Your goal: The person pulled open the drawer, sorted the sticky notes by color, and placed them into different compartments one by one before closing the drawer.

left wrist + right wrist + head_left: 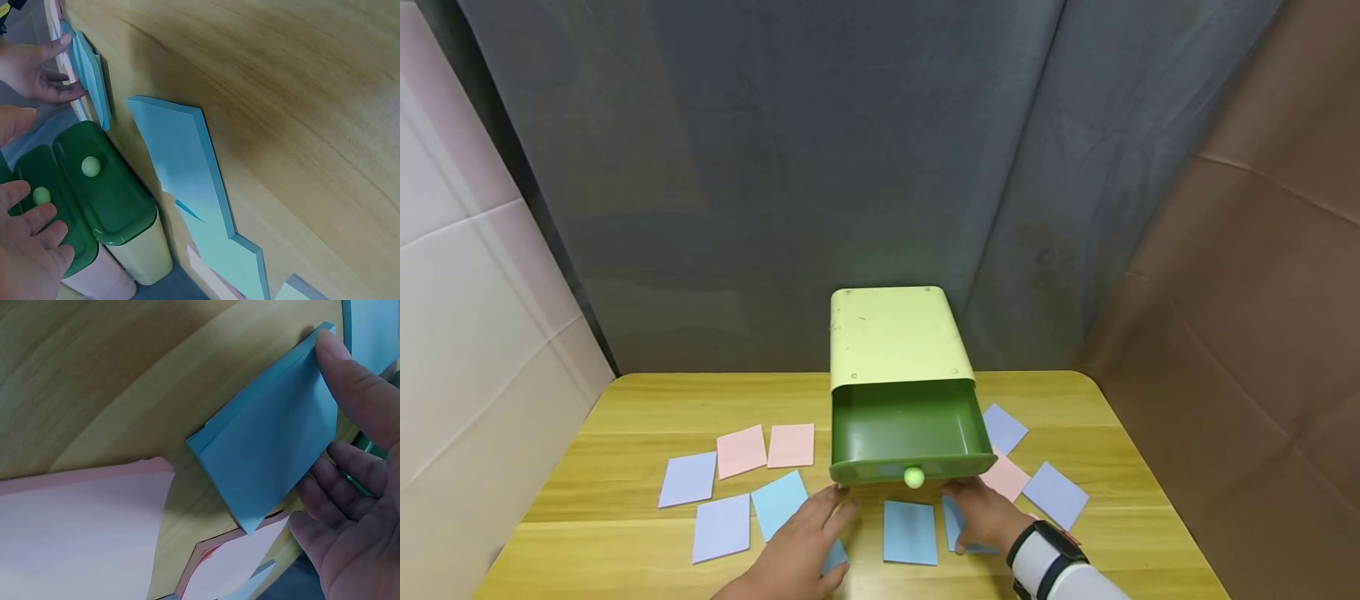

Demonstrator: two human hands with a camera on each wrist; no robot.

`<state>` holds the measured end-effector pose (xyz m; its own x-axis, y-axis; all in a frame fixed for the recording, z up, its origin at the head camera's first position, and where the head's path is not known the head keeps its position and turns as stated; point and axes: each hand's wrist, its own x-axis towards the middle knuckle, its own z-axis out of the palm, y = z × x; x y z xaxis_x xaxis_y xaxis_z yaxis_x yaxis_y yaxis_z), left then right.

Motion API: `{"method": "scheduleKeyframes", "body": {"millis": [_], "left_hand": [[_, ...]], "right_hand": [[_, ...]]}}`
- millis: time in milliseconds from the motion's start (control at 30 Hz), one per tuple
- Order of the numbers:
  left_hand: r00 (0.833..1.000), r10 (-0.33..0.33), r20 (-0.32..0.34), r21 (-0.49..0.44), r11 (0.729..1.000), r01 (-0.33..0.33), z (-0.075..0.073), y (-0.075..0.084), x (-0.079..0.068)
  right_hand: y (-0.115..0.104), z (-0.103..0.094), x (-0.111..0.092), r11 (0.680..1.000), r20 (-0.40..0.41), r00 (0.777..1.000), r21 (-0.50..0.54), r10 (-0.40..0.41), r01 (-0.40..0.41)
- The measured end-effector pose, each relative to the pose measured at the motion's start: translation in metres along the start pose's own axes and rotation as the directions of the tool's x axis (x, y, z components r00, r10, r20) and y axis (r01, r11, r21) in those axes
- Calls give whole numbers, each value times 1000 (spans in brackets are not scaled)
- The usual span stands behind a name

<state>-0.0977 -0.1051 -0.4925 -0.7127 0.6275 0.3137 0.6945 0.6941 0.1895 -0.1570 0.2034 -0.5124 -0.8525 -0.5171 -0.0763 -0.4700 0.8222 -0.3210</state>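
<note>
My right hand (991, 517) grips a blue sticky note pad (269, 431) on the table, right of the drawer knob. In the right wrist view its thumb is on one edge and the fingers along the opposite edge. My left hand (808, 537) is over the left side of the table with relaxed fingers and holds nothing. Partly hidden by it is a blue note pad (837, 557), with another blue pad (778, 502) just beyond. Between the hands lies one more blue pad (910, 532).
A light green box (895, 333) stands at the back with its dark green drawer (880, 473) pulled out. Purple pads (722, 528) and pink pads (791, 445) lie to the left. More purple (1056, 495) and pink (1004, 477) ones lie right of the drawer.
</note>
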Motion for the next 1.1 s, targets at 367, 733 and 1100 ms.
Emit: {"method": "scheduleKeyframes", "body": {"millis": [367,733,1100], "left_hand": [[998,36,-46,55,998,-34,5,0,-2],[998,-5,-56,50,999,7,4,-3,-6],[999,-23,-36,40,999,24,5,-3,-5]], "right_hand": [[0,-1,6,996,45,997,72,55,-58],[-1,2,3,975,-37,995,206,92,-83],[-4,3,1,976,-151,972,151,182,-160]]}}
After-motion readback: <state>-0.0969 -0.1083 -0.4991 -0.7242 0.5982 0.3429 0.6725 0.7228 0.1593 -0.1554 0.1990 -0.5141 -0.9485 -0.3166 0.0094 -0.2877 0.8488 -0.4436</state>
